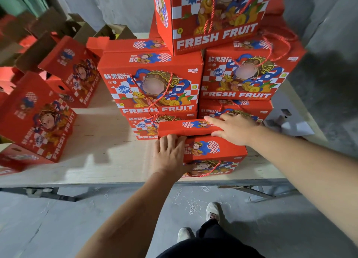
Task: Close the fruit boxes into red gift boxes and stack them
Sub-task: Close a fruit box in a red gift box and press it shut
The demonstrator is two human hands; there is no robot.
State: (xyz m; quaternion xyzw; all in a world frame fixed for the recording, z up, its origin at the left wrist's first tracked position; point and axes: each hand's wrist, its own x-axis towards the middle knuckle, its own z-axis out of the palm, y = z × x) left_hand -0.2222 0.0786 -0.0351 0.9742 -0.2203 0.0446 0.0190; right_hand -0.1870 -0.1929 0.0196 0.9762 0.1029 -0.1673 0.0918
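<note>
Box in hand (211,153) sits at the table's (108,157) near edge, just in front of the stack. Its top flap (186,126) is nearly down — not yet tucked, by the look. Left hand (170,153) lies flat, fingers straight, on the box's left top corner; right hand (232,130) presses the flap, fingers extended. Behind: closed boxes stacked (153,83) several high — that part done. Left side: open boxes (38,118) with flaps up, likely still to close.

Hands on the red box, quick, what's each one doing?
Left hand: open, resting flat on the red cardboard gift box.
Right hand: open, pressing the box's top flap.
</note>
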